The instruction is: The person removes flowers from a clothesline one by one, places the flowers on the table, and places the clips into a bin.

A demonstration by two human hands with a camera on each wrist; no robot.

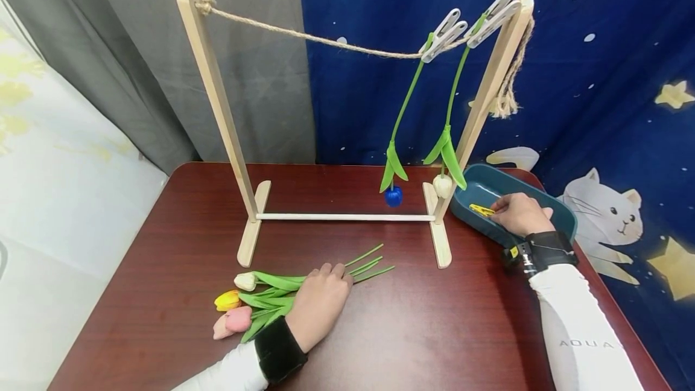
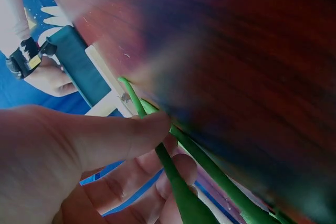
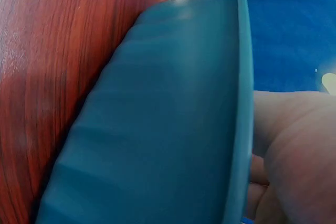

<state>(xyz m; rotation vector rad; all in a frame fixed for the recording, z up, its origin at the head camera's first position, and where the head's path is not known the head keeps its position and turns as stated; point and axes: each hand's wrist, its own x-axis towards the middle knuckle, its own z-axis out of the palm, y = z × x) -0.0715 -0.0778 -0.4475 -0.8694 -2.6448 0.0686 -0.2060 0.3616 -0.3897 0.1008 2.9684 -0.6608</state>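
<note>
My left hand [image 1: 320,300] lies over the stems of several artificial tulips on the table. In the left wrist view its thumb and fingers pinch a green stem [image 2: 167,156]; which bloom that stem bears I cannot tell. The heads point left: a white tulip [image 1: 245,282], a yellow tulip [image 1: 227,301] and a pink tulip [image 1: 239,319], with a paler bloom beside it. My right hand [image 1: 520,215] reaches into a teal basin [image 1: 567,213] and holds a yellow clothespin [image 1: 481,210] at its fingertips. In the right wrist view the basin's wall hides the fingertips.
A wooden rack [image 1: 347,217] stands across the table with a rope [image 1: 309,35] between its posts. White clothespins [image 1: 444,35] on the rope's right part hold a blue tulip [image 1: 393,196] and a white tulip [image 1: 442,186], hanging heads down. Curtains [image 1: 260,95] rise behind the table.
</note>
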